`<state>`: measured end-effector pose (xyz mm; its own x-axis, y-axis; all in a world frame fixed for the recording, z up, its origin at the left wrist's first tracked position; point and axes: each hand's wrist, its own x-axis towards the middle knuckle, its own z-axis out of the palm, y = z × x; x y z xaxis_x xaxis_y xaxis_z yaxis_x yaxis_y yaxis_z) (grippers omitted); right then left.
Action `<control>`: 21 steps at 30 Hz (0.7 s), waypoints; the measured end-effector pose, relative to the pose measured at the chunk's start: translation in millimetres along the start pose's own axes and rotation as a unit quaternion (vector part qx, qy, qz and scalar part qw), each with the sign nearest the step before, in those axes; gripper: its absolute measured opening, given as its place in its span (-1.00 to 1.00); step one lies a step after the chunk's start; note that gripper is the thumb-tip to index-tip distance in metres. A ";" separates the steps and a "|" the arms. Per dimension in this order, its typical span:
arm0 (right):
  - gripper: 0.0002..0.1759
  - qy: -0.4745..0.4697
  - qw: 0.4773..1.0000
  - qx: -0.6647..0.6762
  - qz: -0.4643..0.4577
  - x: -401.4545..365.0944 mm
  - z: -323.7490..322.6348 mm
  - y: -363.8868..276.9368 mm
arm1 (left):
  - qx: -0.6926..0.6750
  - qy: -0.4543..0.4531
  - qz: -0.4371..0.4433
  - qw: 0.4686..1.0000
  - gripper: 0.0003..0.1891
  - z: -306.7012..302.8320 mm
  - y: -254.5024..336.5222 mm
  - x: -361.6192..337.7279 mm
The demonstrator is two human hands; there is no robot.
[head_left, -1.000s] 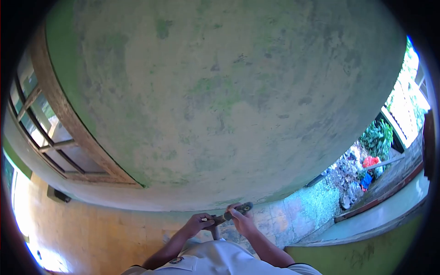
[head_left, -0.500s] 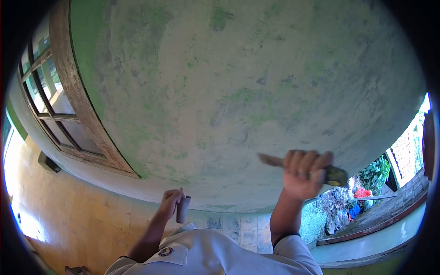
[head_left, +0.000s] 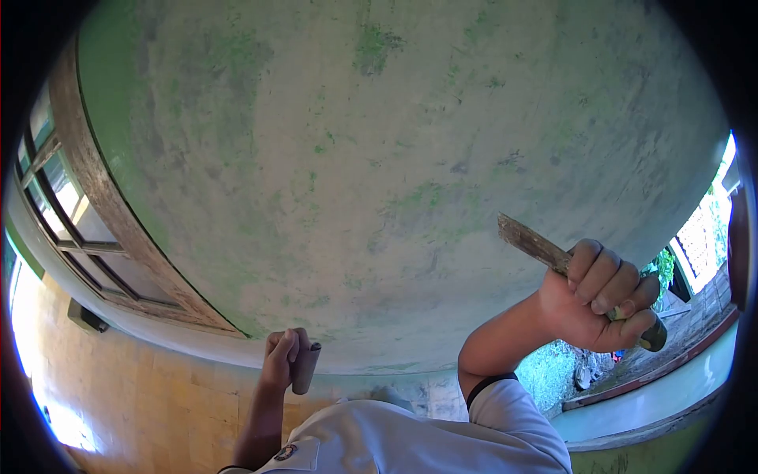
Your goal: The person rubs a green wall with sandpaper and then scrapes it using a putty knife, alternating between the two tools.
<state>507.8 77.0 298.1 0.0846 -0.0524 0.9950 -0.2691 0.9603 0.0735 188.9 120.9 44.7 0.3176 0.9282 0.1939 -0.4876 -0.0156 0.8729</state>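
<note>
My right hand (head_left: 608, 296) is closed round the handle of a scraper (head_left: 533, 241), a tool with a worn, flat blade pointing up and left toward the wall. The handle's dark greenish end sticks out below my fist. At lower centre-left, my left hand (head_left: 287, 355) is closed on a grey-brown cylinder (head_left: 305, 370), which hangs slightly tilted beside my fingers. Before me rises a wall (head_left: 355, 174) with patchy grey-white paint and green spots. Whether the blade touches the wall cannot be made out.
A wood-framed window (head_left: 118, 197) stands at the left. Below it are yellowish floor tiles (head_left: 181, 395) and a small dark box (head_left: 85, 317). At the right are a ledge (head_left: 647, 411), a sloping roof surface and green leaves outside.
My right hand has moved right with the scraper, whose blade now tilts more upward. My left hand has shifted slightly left with the cylinder, and the view has shifted a little.
</note>
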 end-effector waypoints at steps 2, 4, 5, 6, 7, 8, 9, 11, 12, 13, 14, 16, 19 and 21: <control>-0.75 0.011 1.000 0.003 -0.002 -3.2 0.1 6.1 | -0.011 0.016 0.010 1.000 -0.47 -2.9 1.1 -1.3; -0.74 0.023 1.000 0.008 0.001 -10.1 0.9 17.3 | -0.016 0.035 0.004 0.999 -0.46 -6.1 -1.1 -2.0; -0.74 0.039 0.999 0.004 0.019 -14.0 1.2 27.3 | -0.020 0.054 -0.002 0.998 -0.46 -7.4 -2.1 -2.9; -0.73 0.056 0.998 0.000 0.038 -15.9 0.8 32.6 | -0.020 0.056 -0.003 0.998 -0.46 -8.0 -2.1 -3.4; -0.73 0.056 0.998 0.001 0.040 -14.9 -0.5 32.2 | -0.039 0.057 -0.008 0.998 -0.47 -7.9 -1.4 -3.2; -0.73 0.071 0.997 0.006 0.031 -13.3 -2.3 30.2 | -0.057 0.056 -0.012 0.997 -0.48 -7.9 -0.3 -2.2; -0.73 0.085 0.996 0.011 0.020 -11.2 -4.2 27.8 | -0.056 0.056 -0.011 0.997 -0.48 -6.9 0.9 -0.6; -0.73 0.070 0.997 0.010 -0.016 -9.7 -4.8 14.5 | -0.062 0.039 0.020 0.997 -0.48 -3.6 3.3 4.1; -0.73 0.055 0.997 0.007 -0.048 -8.4 -4.3 10.9 | -0.062 0.038 0.021 0.997 -0.48 -3.1 4.6 7.7; -0.73 0.056 0.997 -0.006 -0.045 -9.5 -2.2 13.6 | -0.062 0.035 0.021 0.997 -0.48 -2.6 5.8 11.4; -0.73 0.055 0.998 -0.009 -0.042 -10.0 -1.7 18.6 | -0.063 0.033 0.020 0.997 -0.48 -1.0 6.3 14.3; -0.71 0.061 0.998 -0.016 0.019 -11.9 -4.3 29.0 | -0.061 0.039 0.024 0.997 -0.48 3.0 9.2 21.0; -0.73 0.059 0.998 -0.010 -0.002 -8.0 -4.1 20.5 | -0.054 0.055 0.044 0.996 -0.48 1.1 11.5 26.3; -0.74 0.038 0.999 -0.002 -0.022 -6.5 -4.5 8.1 | -0.057 0.063 0.058 0.995 -0.48 -1.8 12.0 31.1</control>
<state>509.4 86.4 291.9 0.1682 -0.0733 0.9830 -0.2598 0.9587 0.1159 191.5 150.3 60.4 0.1518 0.9621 0.2265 -0.6058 -0.0905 0.7904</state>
